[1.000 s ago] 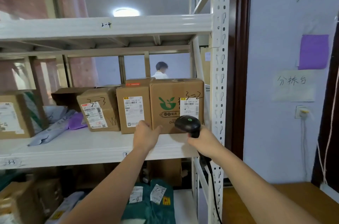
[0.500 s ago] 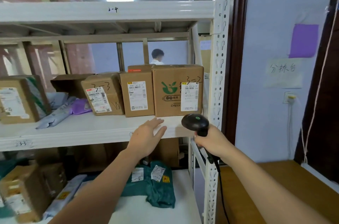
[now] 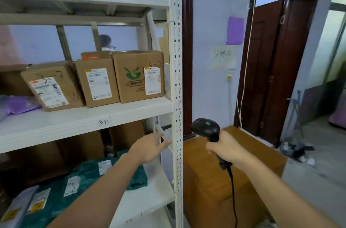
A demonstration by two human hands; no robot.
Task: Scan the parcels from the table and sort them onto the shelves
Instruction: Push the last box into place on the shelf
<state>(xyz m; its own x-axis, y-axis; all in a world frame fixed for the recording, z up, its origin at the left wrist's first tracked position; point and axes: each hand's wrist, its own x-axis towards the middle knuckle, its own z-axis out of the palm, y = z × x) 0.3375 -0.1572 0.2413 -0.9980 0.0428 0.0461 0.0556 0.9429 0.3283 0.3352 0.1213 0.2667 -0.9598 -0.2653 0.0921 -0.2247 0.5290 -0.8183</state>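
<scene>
A: Hands?
B: Left hand (image 3: 149,148) was empty, fingers loosely spread, hanging in front of the rack below the middle shelf (image 3: 74,125). Right hand (image 3: 223,150) was clamped on the scanner (image 3: 206,128) handle, head up and pointing away, cable trailing down. My guess is it was held ready for the next label.

A: Parcels?
B: Three cardboard boxes stood in a row on that shelf. The box with the green logo (image 3: 138,76) was at the right end, beside the upright, marked 3-2. The middle box (image 3: 97,82) touched it. The tilted box (image 3: 52,87) was marked 3-3. All labels faced out, probably so the codes could be read. Teal mailer bags (image 3: 84,177) lay on the shelf below.

A: Worktop?
B: Brown worktop (image 3: 206,181) to the right of the rack; no parcels visible on the part in view.

A: Stage?
B: Looked between parcels; a free left hand suggests the next pickup.
</scene>
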